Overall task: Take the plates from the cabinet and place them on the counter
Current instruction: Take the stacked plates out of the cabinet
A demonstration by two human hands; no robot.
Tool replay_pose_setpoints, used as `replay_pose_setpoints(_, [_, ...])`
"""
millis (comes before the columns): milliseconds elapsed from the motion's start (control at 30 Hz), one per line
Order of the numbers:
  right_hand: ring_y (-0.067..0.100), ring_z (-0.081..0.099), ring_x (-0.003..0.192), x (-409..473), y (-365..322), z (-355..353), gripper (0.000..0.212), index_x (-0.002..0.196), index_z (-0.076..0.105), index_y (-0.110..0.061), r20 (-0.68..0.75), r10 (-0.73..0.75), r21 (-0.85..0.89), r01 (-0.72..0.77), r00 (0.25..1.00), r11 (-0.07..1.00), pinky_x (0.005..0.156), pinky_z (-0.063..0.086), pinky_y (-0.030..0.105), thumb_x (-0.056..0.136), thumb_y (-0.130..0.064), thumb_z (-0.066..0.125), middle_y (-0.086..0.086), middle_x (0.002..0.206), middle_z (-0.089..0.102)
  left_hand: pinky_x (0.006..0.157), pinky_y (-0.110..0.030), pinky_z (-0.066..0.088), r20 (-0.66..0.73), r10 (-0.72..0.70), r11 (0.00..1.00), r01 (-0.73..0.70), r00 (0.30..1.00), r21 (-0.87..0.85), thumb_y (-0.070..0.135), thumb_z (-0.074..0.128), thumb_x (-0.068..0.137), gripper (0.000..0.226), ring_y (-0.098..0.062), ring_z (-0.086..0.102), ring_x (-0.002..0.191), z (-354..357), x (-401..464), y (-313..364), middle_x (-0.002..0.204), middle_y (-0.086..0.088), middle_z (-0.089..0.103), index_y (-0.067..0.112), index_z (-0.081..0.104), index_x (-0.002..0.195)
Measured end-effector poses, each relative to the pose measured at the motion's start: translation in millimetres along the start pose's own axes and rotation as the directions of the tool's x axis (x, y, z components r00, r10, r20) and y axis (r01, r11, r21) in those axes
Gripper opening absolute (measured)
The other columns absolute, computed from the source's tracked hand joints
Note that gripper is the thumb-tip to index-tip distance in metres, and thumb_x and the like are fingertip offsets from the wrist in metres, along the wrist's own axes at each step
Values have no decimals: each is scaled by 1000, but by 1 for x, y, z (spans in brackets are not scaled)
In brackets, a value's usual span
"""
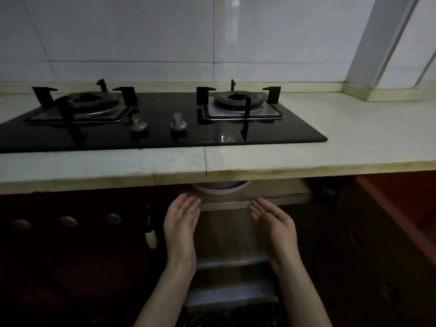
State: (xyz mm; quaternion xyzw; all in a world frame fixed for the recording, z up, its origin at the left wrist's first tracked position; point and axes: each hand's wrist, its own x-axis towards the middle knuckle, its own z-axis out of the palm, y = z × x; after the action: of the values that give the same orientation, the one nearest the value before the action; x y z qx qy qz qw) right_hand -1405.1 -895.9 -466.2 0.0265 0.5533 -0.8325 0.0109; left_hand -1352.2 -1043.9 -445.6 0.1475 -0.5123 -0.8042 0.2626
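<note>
A pale plate [220,187], perhaps a small stack though only its front rim shows, sits on a shelf [257,192] inside the open cabinet [236,232], tucked just under the counter's front edge at the centre of the frame. Below it, both hands reach up from the bottom edge. The left hand [180,220] and the right hand [272,220] are open with fingers extended and palms turned toward each other, fingertips near the shelf's front edge, holding nothing and not touching the plate. Above, the light counter [354,138] runs across the middle of the frame, bare at centre right. A black two-burner gas stove [153,123] fills its left and centre, with two knobs [138,122] between the burners. White wall tiles [141,31] cover the upper frame.
</note>
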Motion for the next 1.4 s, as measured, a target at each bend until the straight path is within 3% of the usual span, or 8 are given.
replay_pose_setpoints(233, [16,64,101,32,34,-9,35,121,54,3,155,-142,185,112,978,976,82,52,17,91,8,38,12,104,66,91,-21,43,78,197,977,-188,977,-105,-4,37,92,39,-14,55,114,-5,28,-45,122,-4,56,15,48,124])
replay_pose_setpoints(367, [7,62,104,35,42,-12,35,117,58,-19,222,-391,-67,414,893,908,90,51,19,90,0,47,1,110,66,102,-24,36,139,278,955,-289,950,62,-4,39,91,45,-12,48,120,-10,38,-58,126,0,50,11,43,133])
replay_pose_setpoints(567, [-2,55,102,56,45,-4,33,117,60,-15,479,-734,-604,787,481,122,88,40,4,85,-7,59,-4,114,61,98,-12,32,469,647,306,-768,601,562,4,55,85,41,-3,47,114,-11,52,-69,124,2,56,14,54,125])
replay_pose_setpoints(667, [23,59,114,68,41,-1,37,120,60,-5,613,-657,-613,788,438,-46,100,46,31,83,-2,59,13,122,63,104,-19,30,635,591,51,-809,497,586,2,54,84,47,-16,50,124,-1,65,-67,133,-6,56,11,51,130])
replay_pose_setpoints(800, [27,57,117,82,37,5,38,125,57,-6,736,-540,-602,759,408,-248,102,41,32,87,-9,54,14,128,60,110,-22,24,729,476,-168,-762,492,625,9,47,89,50,-17,39,134,3,86,-63,145,-4,44,14,39,138])
replay_pose_setpoints(1000, [27,53,119,93,35,12,41,130,52,-10,775,-460,-608,712,434,-353,102,37,32,89,-14,46,10,132,57,96,-32,44,754,427,-240,-742,499,626,9,53,85,40,-28,56,117,1,91,-64,126,-13,61,9,55,124])
replay_pose_setpoints(1233, [33,64,92,87,38,11,28,106,65,-6,774,-513,-597,698,372,-396,79,49,35,79,-6,57,14,101,70,85,-32,44,771,397,-358,-689,499,630,16,47,88,31,-26,57,110,0,87,-60,118,-7,63,17,56,117])
replay_pose_setpoints(1400, [28,69,82,71,38,6,28,97,70,-8,755,-576,-587,715,314,-380,69,55,32,69,-4,70,10,92,73,59,-30,54,796,411,-380,-710,444,592,3,72,66,24,-28,69,76,-9,68,-52,83,-9,72,11,69,88])
